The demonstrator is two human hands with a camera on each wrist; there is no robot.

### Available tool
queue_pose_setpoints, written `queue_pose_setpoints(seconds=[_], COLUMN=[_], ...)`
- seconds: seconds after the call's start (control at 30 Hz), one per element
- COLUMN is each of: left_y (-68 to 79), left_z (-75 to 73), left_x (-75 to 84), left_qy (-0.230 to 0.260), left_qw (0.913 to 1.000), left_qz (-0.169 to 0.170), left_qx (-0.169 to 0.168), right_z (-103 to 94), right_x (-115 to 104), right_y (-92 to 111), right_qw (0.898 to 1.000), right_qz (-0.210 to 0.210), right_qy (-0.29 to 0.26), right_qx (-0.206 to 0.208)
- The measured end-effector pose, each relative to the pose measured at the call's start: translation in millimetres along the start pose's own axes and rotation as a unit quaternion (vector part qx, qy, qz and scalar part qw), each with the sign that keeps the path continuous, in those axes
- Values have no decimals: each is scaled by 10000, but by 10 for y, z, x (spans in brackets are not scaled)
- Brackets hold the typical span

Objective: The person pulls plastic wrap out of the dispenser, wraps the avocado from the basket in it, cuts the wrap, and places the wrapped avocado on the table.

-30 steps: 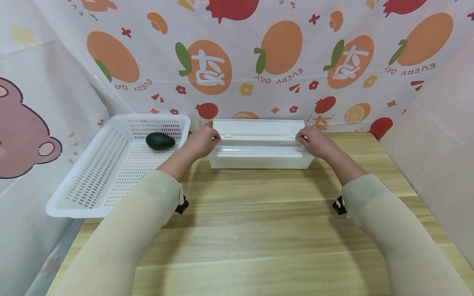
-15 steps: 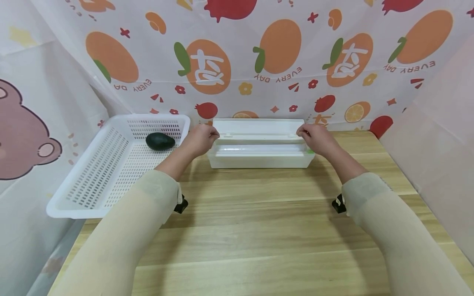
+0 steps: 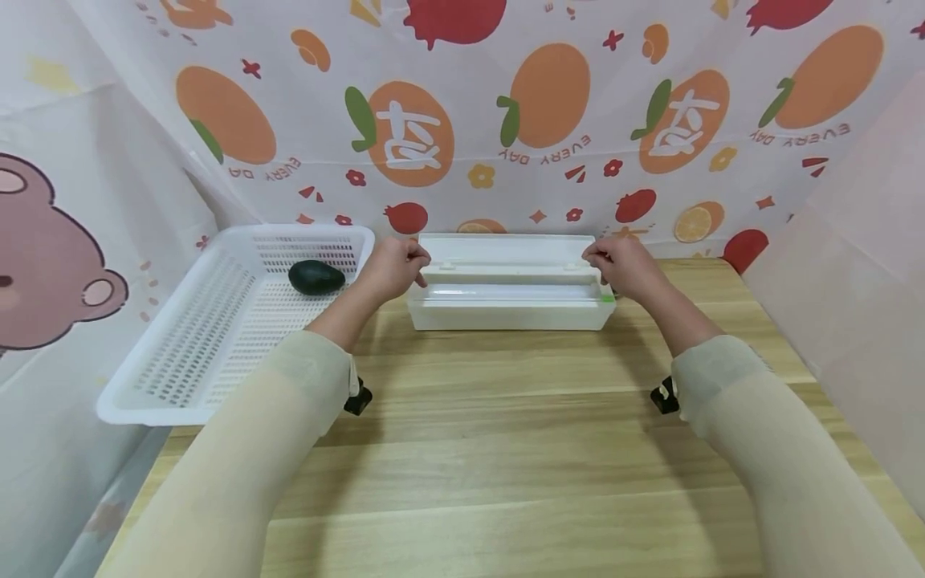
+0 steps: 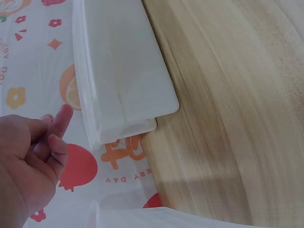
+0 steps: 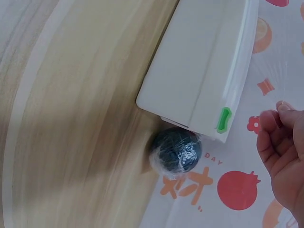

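Observation:
A white cling film dispenser (image 3: 509, 315) stands at the back of the table, its lid (image 3: 506, 249) raised and a pale roll (image 3: 509, 292) visible inside. At its left end, my left hand (image 3: 390, 266) is raised with thumb and finger together, pinching the film's edge; the film there is barely visible. My right hand (image 3: 627, 265) pinches the other edge at the right end. Clear film (image 5: 285, 71) shows faintly beside those fingertips in the right wrist view. Touching or close by the dispenser's right end lies a dark round item (image 5: 175, 151) wrapped in clear film.
On the left, a white perforated basket (image 3: 119, 413) holds a dark green avocado (image 3: 316, 277). A fruit-print curtain (image 3: 477, 96) hangs right behind the dispenser. The wooden table (image 3: 506, 449) stretches toward me between my forearms.
Both hands have risen slightly and stay near the dispenser's ends. The green tab at the right end, hidden one second ago, now shows. The dispenser and avocado stay in place.

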State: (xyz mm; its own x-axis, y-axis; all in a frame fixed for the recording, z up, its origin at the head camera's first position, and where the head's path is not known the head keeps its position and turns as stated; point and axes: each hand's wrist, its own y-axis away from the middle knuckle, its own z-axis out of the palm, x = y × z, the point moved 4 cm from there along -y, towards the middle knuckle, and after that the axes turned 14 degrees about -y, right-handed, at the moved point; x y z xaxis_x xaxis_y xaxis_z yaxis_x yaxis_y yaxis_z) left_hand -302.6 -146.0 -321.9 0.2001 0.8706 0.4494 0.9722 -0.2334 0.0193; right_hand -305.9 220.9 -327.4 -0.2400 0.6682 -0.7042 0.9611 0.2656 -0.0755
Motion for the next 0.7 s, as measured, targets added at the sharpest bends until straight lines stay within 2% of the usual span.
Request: queue_pose_setpoints(seconds=[0.17, 0.37, 0.47, 0.6, 0.7], left_y=[12, 27, 31, 38, 45], left_z=[-18, -39, -53, -73, -73], left_x=[25, 54, 71, 89, 92], left_qy=[344, 659, 520, 58, -116], left_qw=[9992, 9972, 9982, 9997, 9994], left_qz=[-204, -340, -296, -86, 17], left_qx=[-24, -39, 34, 230, 336], right_z=[-61, -117, -141, -176, -199], right_x=[18, 40, 33, 27, 25], right_y=[10, 16, 24, 37, 52], right_qw=[9988, 9923, 9911, 9910, 9927], right_qz=[229, 589, 566, 436, 363], right_qy=[-428, -1088, -1207, -1252, -1124], right_qx=[30, 36, -29, -160, -237])
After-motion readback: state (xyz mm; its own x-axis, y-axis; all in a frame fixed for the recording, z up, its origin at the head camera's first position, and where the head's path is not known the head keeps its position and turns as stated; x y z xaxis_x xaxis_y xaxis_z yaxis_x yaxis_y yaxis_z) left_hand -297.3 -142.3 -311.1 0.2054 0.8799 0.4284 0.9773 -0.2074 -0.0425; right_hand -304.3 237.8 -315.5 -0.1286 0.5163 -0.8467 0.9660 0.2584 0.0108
